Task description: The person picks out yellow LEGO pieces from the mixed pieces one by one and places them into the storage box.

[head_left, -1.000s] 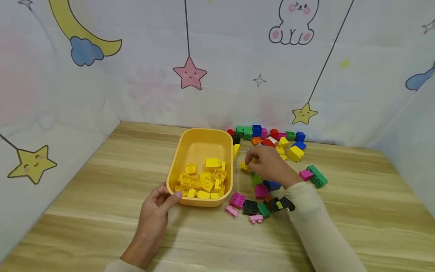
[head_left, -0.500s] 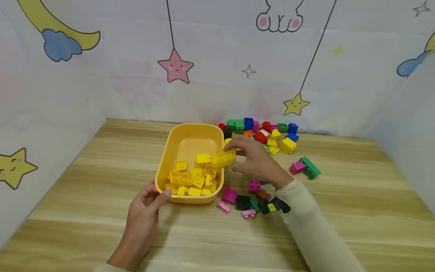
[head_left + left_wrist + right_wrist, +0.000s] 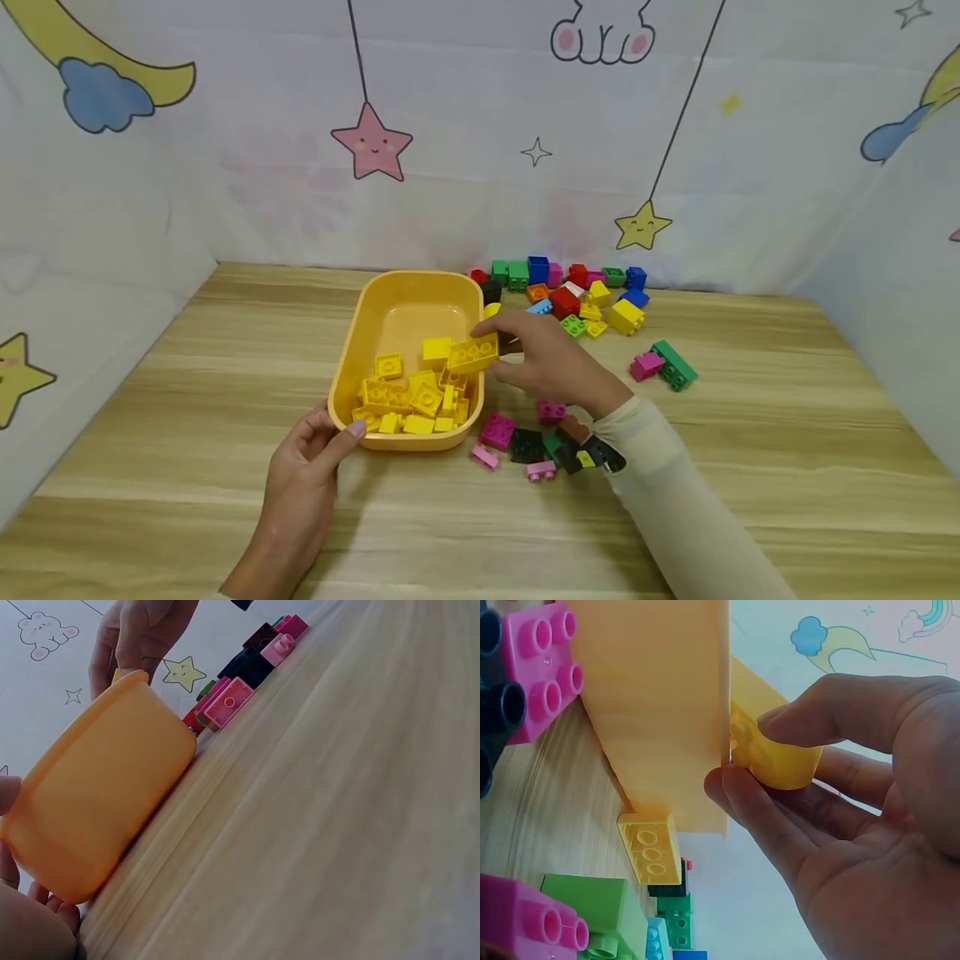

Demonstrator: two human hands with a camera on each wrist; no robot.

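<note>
My left hand (image 3: 311,471) grips the near-left corner of a yellow-orange plastic bin (image 3: 341,362), thumb over the rim and fingers below. Several yellow toy bricks (image 3: 386,394) lie heaped in the bin's near half. In the head view my right hand (image 3: 551,358) pinches a long yellow brick (image 3: 474,353) above the bin's right rim. The right wrist view shows this yellow brick (image 3: 780,754) between thumb and fingers, reaching past the rim. Another yellow brick (image 3: 651,849) stands on the table against the bin's outer wall. From the left wrist camera, the bin's side (image 3: 112,780) hides its contents.
Loose bricks of many colours lie right of the bin, among them a red brick (image 3: 565,302), a magenta brick (image 3: 497,431) and a large yellow brick (image 3: 626,317). A green brick (image 3: 673,365) lies farther right on the wooden table (image 3: 787,433). A printed cloth wall (image 3: 465,192) stands behind.
My right hand has come left from the loose bricks to the bin's right rim, now with the long yellow brick in its fingers. My left hand keeps its grip. The head view has shifted.
</note>
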